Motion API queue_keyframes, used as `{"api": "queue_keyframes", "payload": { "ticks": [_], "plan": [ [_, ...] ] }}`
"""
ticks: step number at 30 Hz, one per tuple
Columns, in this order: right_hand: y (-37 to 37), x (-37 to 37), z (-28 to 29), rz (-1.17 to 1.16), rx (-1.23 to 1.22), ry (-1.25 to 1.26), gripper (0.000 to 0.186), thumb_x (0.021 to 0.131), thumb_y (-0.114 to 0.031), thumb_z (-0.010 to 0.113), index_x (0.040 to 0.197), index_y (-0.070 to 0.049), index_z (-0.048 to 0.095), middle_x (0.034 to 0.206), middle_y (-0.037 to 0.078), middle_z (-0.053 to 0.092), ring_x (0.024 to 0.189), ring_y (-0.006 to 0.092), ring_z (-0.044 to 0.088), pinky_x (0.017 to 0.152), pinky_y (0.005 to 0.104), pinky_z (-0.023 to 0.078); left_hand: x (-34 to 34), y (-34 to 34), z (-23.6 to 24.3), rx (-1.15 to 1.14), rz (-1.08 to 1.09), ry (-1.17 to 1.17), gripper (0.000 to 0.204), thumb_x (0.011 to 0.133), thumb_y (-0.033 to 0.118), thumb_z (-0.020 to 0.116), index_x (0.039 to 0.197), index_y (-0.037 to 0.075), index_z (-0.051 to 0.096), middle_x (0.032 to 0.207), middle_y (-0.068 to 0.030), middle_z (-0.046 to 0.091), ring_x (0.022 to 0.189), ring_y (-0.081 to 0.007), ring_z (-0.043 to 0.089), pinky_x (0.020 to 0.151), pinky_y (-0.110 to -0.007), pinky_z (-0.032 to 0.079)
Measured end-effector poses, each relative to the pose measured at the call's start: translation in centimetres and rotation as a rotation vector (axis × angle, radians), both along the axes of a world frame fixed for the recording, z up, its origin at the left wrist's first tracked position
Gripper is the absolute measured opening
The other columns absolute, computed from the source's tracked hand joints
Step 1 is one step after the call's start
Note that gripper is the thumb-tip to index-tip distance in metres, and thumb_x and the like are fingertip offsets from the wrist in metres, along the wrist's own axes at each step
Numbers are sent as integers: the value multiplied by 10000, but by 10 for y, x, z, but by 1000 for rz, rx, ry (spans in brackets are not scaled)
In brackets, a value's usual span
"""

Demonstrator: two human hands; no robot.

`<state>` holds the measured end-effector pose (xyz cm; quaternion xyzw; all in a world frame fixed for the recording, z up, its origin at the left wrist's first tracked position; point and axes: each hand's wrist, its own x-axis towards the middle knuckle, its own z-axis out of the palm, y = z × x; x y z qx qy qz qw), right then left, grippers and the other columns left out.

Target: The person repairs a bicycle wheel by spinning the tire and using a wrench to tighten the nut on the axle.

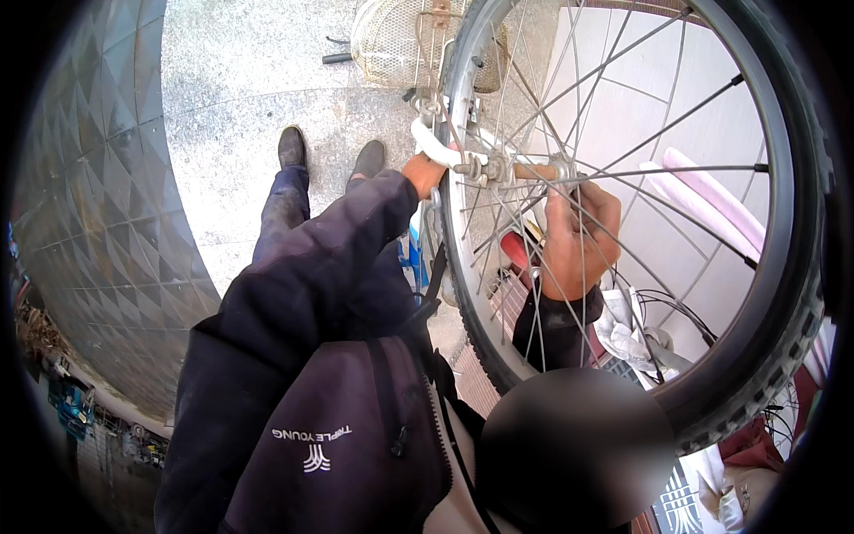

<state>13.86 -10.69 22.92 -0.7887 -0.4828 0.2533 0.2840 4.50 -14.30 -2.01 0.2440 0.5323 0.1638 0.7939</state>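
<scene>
A bicycle wheel (770, 133) with a knobby black tyre fills the right of the view. My left hand (425, 175) reaches to a white curved metal part (425, 135) at the rim's left side; its fingers are hidden there. Behind the spokes, my right hand (580, 233) has its fingers curled just below the hub (559, 167); what they grip is unclear. A short brownish rod (532, 169) runs between the hub and a nut assembly (480, 171) beside the white part. Below it lies a red object (514, 249).
A wire basket (382, 44) lies on the speckled floor (218, 98), left of which is dark patterned metal (98, 178). My legs and shoes (292, 147) show below. Pink long objects (703, 196) and cables (676, 307) are behind the wheel. A dark bag (329, 418) hangs at my front.
</scene>
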Motion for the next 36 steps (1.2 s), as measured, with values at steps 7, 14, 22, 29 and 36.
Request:
{"api": "queue_keyframes", "payload": {
  "ticks": [7,14,22,29,36],
  "plan": [
    [-3,4,-8,10,32,45,243,814,-27,657,1001,66,534,909,152,641,810,130,611,694,234,489,-90,-27,103,600,-30,-78,256,912,132,397,1088,-4,523,966,-154,595,949,-250,595,786,-363,490],
    [-7,9,-15,71,90,34,235,820,-17,649,1003,61,526,924,163,642,837,147,616,739,252,493,-87,-20,139,786,-141,115,159,868,135,604,935,-3,561,799,-178,579,753,-356,594,652,-372,463],
    [-11,12,-16,90,124,14,208,825,23,622,994,63,508,950,184,635,873,167,610,777,266,481,-75,-24,148,951,38,205,120,826,72,639,813,-3,547,675,-169,522,638,-365,553,558,-403,423],
    [-11,12,-16,48,101,12,268,812,-50,672,1024,50,542,957,166,644,898,184,628,810,286,488,-75,-17,152,1009,51,336,182,807,60,665,758,-3,501,625,-162,479,566,-361,498,499,-387,389],
    [-11,13,-14,-39,49,-102,321,789,-133,724,1013,38,571,931,154,652,880,209,638,813,311,492,-76,-3,157,995,57,442,190,799,62,676,760,-5,502,592,-170,465,526,-363,479,473,-379,374]
  ]
}}
